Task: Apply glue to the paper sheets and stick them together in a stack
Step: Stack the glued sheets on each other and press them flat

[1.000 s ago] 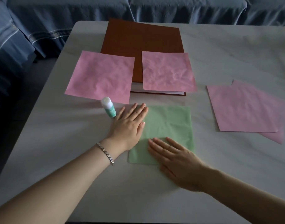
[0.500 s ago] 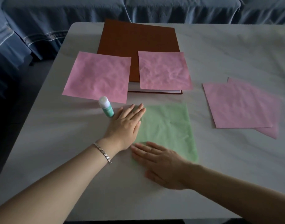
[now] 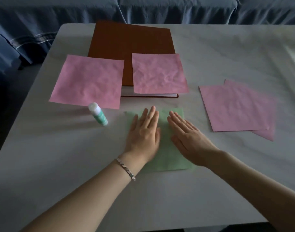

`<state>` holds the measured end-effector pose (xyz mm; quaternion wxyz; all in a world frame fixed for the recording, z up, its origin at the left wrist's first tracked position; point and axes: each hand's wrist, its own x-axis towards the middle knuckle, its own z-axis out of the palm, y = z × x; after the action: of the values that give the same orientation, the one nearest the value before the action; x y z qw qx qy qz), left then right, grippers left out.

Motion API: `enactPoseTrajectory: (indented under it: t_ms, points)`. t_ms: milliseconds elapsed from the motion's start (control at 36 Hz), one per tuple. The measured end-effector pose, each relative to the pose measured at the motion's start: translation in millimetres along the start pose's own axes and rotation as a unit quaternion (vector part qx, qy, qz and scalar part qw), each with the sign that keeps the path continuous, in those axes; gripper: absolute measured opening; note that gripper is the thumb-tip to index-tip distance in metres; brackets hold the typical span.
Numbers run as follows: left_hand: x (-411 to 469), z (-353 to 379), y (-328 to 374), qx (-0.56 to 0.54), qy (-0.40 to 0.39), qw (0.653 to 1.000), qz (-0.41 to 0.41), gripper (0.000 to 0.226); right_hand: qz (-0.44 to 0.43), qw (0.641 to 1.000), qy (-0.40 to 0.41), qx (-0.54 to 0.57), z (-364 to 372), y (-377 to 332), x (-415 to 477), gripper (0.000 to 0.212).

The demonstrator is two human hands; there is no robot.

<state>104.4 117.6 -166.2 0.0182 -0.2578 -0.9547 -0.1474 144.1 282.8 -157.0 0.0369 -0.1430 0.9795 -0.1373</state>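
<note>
Left of the left hand [image 3: 144, 134], the glue stick [image 3: 98, 114] stands on the table [image 3: 59, 156], its label too blurred to read. Both hands lie flat, fingers straight, side by side on the green sheet [image 3: 168, 159], hiding most of it. Right of the right hand [image 3: 190, 139] lie two overlapping pink sheets [image 3: 235, 108], the lower one mostly covered.

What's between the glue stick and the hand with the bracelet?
In the head view, only bare table, then the left edge of the green sheet under the left hand.
</note>
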Motion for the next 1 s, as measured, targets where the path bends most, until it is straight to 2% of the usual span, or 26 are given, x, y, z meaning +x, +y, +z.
enactPoseTrajectory:
  t_ms: [56,139,333,444,500,583,639,694,750,833,889,1000]
  points:
    - [-2,10,3,0.021,-0.012,1.000,-0.005,0.053,0.012,0.999,-0.006,-0.046,7,-3,0,0.067]
    - [-2,17,1,0.025,-0.001,1.000,-0.012,0.054,0.016,0.998,-0.013,-0.055,12,-3,-6,0.064]
    - [-4,17,1,0.037,0.005,0.999,-0.021,0.056,-0.026,0.995,-0.019,-0.093,14,3,-51,0.055]
    - [-5,18,0,0.004,0.006,1.000,-0.025,0.057,-0.056,0.991,-0.025,-0.117,11,7,-72,0.053]
    - [-4,17,-2,-0.012,0.017,1.000,-0.022,0.056,-0.057,0.996,-0.014,-0.071,1,10,-70,0.049]
    - [-4,16,-5,-0.048,0.040,0.998,-0.016,0.052,0.016,0.993,0.096,0.070,-29,17,-46,0.025]
    - [-5,15,-5,-0.066,0.063,0.996,-0.019,0.047,0.131,0.965,0.152,0.168,-52,21,-18,0.014]
    - [-6,14,-6,-0.081,0.084,0.993,-0.021,0.042,0.252,0.924,0.169,0.233,-66,29,13,0.016]
    - [-6,14,-6,-0.096,0.099,0.990,-0.025,0.038,0.331,0.882,0.179,0.284,-74,38,44,0.020]
    - [-6,13,-7,-0.130,0.118,0.984,-0.028,0.035,0.396,0.841,0.158,0.333,-79,45,79,0.030]
    - [-5,12,-7,-0.158,0.131,0.978,-0.035,0.035,0.431,0.798,0.125,0.402,-77,45,92,0.031]
    - [-4,8,-10,-0.207,0.142,0.967,-0.040,0.036,0.459,0.727,0.120,0.496,-71,43,99,0.011]
